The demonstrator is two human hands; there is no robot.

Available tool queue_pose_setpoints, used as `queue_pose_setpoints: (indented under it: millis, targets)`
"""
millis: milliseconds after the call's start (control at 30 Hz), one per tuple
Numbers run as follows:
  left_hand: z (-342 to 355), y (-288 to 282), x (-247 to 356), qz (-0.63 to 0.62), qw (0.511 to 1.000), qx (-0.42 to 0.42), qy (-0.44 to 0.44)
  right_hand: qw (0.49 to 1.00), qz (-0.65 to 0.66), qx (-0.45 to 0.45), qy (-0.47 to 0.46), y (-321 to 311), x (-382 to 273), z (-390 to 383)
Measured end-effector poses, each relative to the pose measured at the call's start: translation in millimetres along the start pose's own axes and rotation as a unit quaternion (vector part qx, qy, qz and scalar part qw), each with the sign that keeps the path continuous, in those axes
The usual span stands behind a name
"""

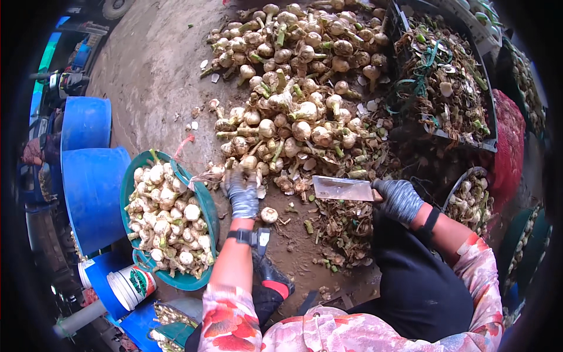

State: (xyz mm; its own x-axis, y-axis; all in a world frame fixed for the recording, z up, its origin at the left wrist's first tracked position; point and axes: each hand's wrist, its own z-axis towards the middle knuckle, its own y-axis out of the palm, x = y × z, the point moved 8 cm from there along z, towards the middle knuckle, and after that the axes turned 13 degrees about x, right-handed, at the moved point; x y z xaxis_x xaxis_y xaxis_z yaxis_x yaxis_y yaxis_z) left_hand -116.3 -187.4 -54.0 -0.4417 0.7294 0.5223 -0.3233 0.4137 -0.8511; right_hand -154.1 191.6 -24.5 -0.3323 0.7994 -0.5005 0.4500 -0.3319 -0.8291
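My left hand, in a grey knit glove, reaches to the near left edge of a pile of garlic bulbs. Its fingers are stretched out and touch the bulbs there; their tips are partly hidden among them. The gloved right hand is closed round the handle of a cleaver, whose broad blade points left over loose trimmings. One trimmed garlic bulb lies on the wet ground beside my left wrist. Left of that arm stands a green basket full of trimmed bulbs.
A black crate of roots and stalks stands at the far right, near a red mesh sack. Below it is a round container of bulbs. Blue barrels and a white bucket line the left side.
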Motion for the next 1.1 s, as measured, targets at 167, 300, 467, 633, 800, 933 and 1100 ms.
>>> queue_pose_setpoints:
  millis: [167, 300, 467, 633, 800, 933, 1100]
  targets:
    - [-58, 8, 51, -0.659, 0.696, -0.121, -0.259, 0.997, 0.059, 0.0, -0.046, -13, -36, 6]
    - [-92, 13, 62, -0.515, 0.815, -0.2, -0.173, 0.988, 0.101, -0.021, -0.118, -17, -80, 11]
    - [-135, -10, 108, 0.033, 0.889, -0.041, 0.455, 0.986, 0.098, -0.096, -0.089, -4, -84, 15]
    - [-121, -9, 111, -0.323, 0.91, -0.259, -0.015, 0.988, 0.105, -0.11, 0.036, 20, -6, 3]
    - [-118, -5, 143, -0.215, 0.944, -0.229, 0.104, 0.946, 0.322, -0.028, 0.027, -19, -72, 25]
    - [-123, 8, 131, -0.439, 0.862, -0.243, -0.07, 0.922, 0.383, -0.037, 0.044, -17, -77, 35]
    - [-140, 14, 131, -0.671, 0.65, -0.252, -0.253, 0.85, 0.493, -0.068, 0.17, 10, -47, 29]
